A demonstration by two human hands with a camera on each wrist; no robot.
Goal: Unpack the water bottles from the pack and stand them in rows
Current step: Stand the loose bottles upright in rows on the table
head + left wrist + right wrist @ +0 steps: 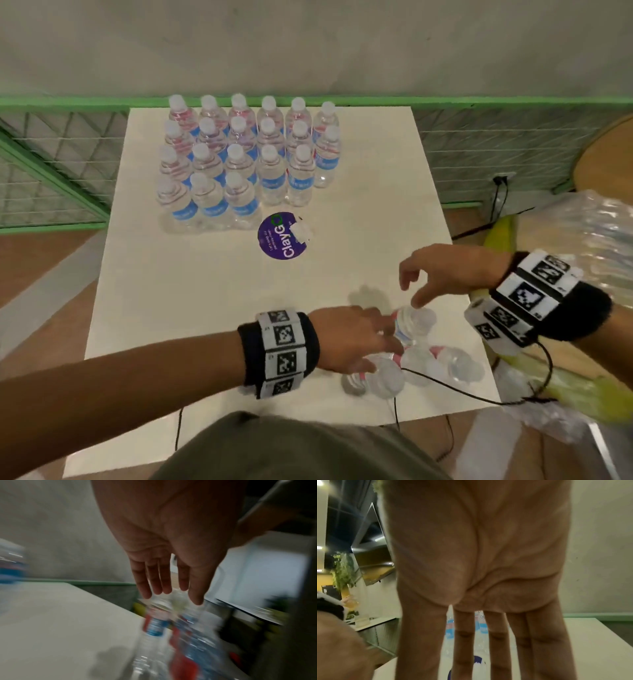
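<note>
Loose bottles [416, 356] lie on their sides, left hand [356, 337] reaching them.

— Bare forearms, no sleeves. Black wristband [279, 354] on the left, ringed with white tiles printed with black square codes.

— Same on the right: black wristband [537, 298], white coded tiles, small digits beside some.

— Thin black cable [479, 394] looping off the right band.

— Olive-grey garment [291, 448] at the bottom edge. Left hand [171, 547] and right hand [479, 561] ungloved, ringless.
</note>
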